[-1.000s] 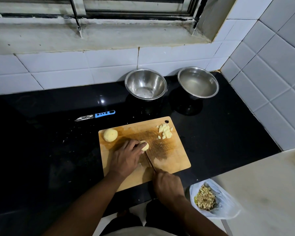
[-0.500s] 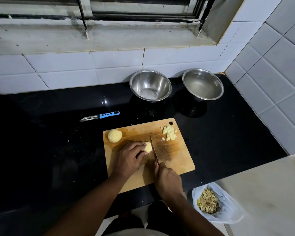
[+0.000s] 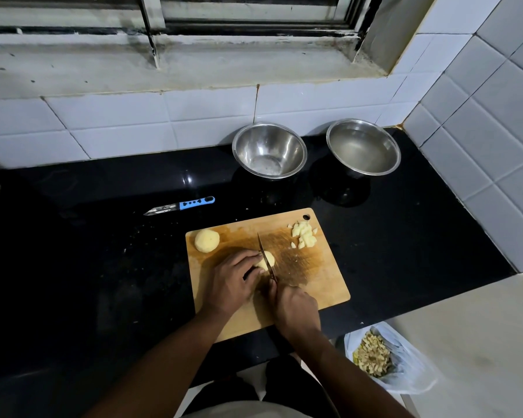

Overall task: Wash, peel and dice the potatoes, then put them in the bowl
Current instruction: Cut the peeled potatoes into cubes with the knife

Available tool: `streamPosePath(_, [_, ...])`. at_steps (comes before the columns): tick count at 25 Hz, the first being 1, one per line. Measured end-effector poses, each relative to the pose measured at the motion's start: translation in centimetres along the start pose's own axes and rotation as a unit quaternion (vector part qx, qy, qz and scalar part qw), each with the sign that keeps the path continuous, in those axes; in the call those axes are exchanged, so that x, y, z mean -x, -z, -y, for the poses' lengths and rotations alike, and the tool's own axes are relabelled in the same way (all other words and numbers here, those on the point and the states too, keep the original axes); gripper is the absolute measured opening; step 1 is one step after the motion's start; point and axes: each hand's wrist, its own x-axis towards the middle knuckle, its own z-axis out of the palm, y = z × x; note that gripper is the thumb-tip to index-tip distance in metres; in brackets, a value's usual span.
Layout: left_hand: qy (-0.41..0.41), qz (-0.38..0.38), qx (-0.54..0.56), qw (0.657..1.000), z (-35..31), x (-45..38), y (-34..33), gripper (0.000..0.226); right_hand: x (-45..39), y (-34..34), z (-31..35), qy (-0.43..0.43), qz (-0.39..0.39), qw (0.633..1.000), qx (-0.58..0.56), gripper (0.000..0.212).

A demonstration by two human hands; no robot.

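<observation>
**Now the blade sits across the potato, mid-dice**

Half a second ago the knife (image 3: 266, 260) lay to the right of the potato piece (image 3: 267, 260) with its flat face showing; now it stands edge-down across the top of that piece, tip pointing toward the far edge of the cutting board (image 3: 320, 285). A second ago only a short length of blade showed near the person's right hand. The likely reading is that another slicing stroke is in hand, so the dicing stage is under way but far from finished.

The left hand (image 3: 230, 285) steadies the piece from the left, its fingers (image 3: 248, 257) curled together over the top and touching the blade's side. The right hand (image 3: 296, 309) is wrapped round the knife handle, which is hidden under it; how its fingers sit beneath cannot be told.

By count: one piece under the knife, one whole peeled potato (image 3: 207, 240) waiting at the board's far-left corner, and one small heap of diced cubes (image 3: 305, 235) near the far-right corner, too small to number singly. Two steel bowls stand against the tiled wall, the left bowl (image 3: 269, 149) and the right bowl (image 3: 363, 147); no potato shows in either, so the transfer looks undone. One blue-handled peeler (image 3: 180, 205) lies on the black counter (image 3: 103, 267) beyond the board. One plastic bag (image 3: 405, 369) of peelings sits at the near right.
</observation>
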Motion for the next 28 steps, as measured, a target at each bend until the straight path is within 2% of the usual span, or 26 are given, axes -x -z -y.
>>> streamPosePath(9, [-0.006,-0.002,0.008,1.0,0.3,0.1,-0.4,0.032,-1.2,-0.2,0.0,0.074,0.048,0.988,0.129,0.048])
streamPosePath(14, [-0.036,0.041,-0.072,0.996,-0.1,0.3,0.2,0.046,-0.4,-0.2,-0.4,0.06,0.046,0.992,0.105,0.046])
streamPosePath(22, [-0.026,-0.025,0.029,0.999,0.4,0.2,-0.5,0.024,4.5,-0.7,-2.4,0.047,0.024,0.997,0.048,0.035])
streamPosePath(26, [-0.017,-0.033,0.05,0.998,0.2,0.0,-0.2,0.017,5.5,0.2,-1.8,-0.02,0.013,0.999,-0.039,0.039])
streamPosePath(28, [-0.009,-0.041,0.059,0.997,0.2,-0.1,-0.2,0.015,4.3,0.4,-0.9,-0.011,-0.017,0.999,-0.043,0.041])
